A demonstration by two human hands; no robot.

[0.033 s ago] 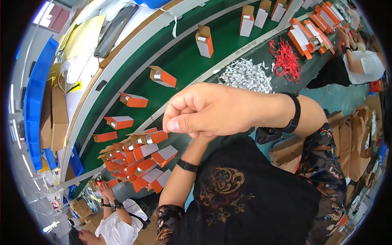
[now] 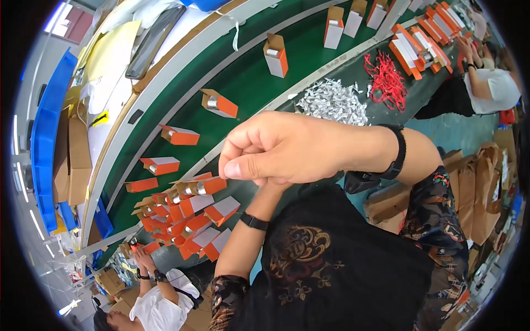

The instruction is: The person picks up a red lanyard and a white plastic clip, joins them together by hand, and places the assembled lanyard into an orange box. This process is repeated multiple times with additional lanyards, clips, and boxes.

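My right hand (image 2: 270, 149) is raised in the middle of the view, with fingers curled in and thumb pressed against the index finger. Whether something small sits in that pinch cannot be seen. Behind it is my left hand (image 2: 275, 189), mostly covered, its fingers hidden. Just left of both hands stands a group of orange and white boxes (image 2: 190, 206) with open flaps, several with silvery round items inside. Beyond my right wrist lies a pile of small white and silver packets (image 2: 332, 103), beside a heap of red cords (image 2: 386, 81).
Several open boxes (image 2: 220, 103) stand spaced along the green conveyor belt (image 2: 243, 71). A white shelf edge (image 2: 124, 118) runs beyond it. One co-worker (image 2: 165, 298) is at lower left, another (image 2: 491, 88) at far right. Brown cartons (image 2: 386, 207) lie at the right.
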